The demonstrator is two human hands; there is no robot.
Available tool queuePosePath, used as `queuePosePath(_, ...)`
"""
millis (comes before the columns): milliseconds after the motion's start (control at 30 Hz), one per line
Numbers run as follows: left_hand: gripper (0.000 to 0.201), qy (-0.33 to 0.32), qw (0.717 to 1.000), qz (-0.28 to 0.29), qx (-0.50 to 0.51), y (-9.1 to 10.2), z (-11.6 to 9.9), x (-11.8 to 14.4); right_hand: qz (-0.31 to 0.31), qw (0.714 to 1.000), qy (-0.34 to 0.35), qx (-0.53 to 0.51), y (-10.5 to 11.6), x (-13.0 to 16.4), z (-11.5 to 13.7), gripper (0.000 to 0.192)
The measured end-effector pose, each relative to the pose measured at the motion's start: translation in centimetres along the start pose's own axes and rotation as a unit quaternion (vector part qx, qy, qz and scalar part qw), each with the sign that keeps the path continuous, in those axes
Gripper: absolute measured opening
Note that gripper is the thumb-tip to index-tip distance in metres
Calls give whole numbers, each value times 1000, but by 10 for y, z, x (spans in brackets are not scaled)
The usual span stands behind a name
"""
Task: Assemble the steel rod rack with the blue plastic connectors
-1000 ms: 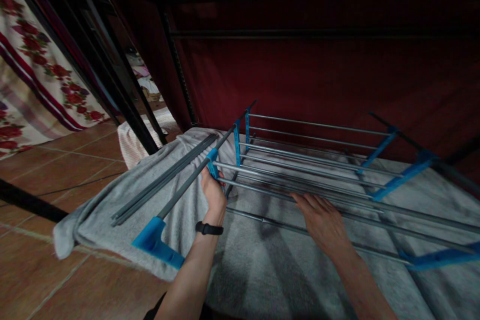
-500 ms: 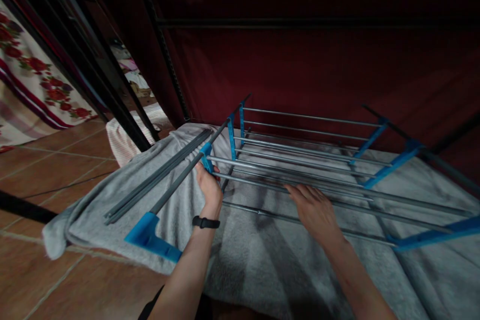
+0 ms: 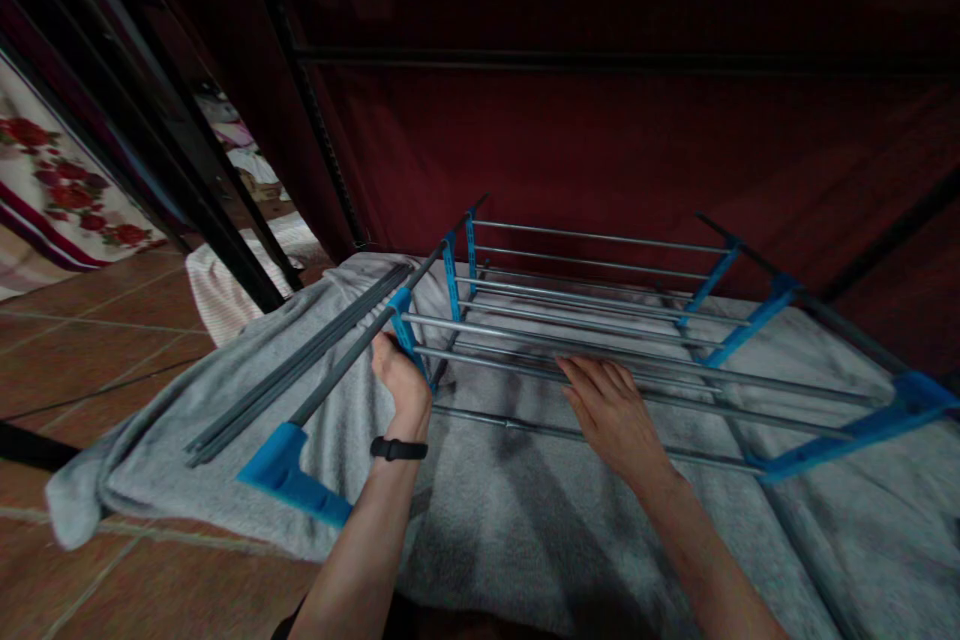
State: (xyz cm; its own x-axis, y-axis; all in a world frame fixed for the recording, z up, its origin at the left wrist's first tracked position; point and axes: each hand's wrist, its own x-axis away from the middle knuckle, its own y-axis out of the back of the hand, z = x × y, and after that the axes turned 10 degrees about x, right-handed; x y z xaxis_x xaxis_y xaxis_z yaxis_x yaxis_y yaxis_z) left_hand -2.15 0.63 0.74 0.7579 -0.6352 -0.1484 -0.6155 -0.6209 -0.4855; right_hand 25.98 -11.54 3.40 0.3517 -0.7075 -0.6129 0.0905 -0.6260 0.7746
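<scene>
A rack of grey metal rods (image 3: 675, 367) with blue plastic brackets lies on a grey blanket. My left hand (image 3: 401, 378) is closed around a blue bracket (image 3: 403, 325) on the rack's left side; the bracket hides most of its fingers. A black band (image 3: 397, 448) circles that wrist. My right hand (image 3: 611, 410) lies over the middle of the front rods, its fingers stretched out and close together. Nearer to me, a blue corner piece (image 3: 289, 475) sits on the end of the left side pole (image 3: 341, 372). Another blue end piece (image 3: 919, 402) is at the right.
Several loose grey rods (image 3: 292, 365) lie bundled on the blanket (image 3: 480, 520), left of the rack. Dark metal posts (image 3: 225, 190) stand at the left, and a dark red panel (image 3: 600, 150) rises behind. Brown floor tiles (image 3: 82, 360) surround the blanket's left end.
The view has shifted slightly, so the rack appears a little farther left. My left hand's fingers have slipped behind the bracket and show less. My right hand remains over the rods.
</scene>
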Motion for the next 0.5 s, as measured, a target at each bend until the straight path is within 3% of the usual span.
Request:
queuePosePath(100, 42, -55, 998, -20, -36, 3, 3, 0, -61, 998, 2, -17, 5, 1, 12, 35)
queuePosePath(167, 40, -86, 994, -16, -61, 3, 3, 4, -63, 997, 19, -36, 5, 4, 23, 32)
queuePosePath(300, 32, -87, 995, -15, -45, 4, 1, 15, 60, 995, 48, -57, -8, 12, 42, 32)
queuePosePath(500, 29, -95, 995, 6, -37, 9, 0, 26, 219, 975, -7, -23, -39, 42, 41, 41)
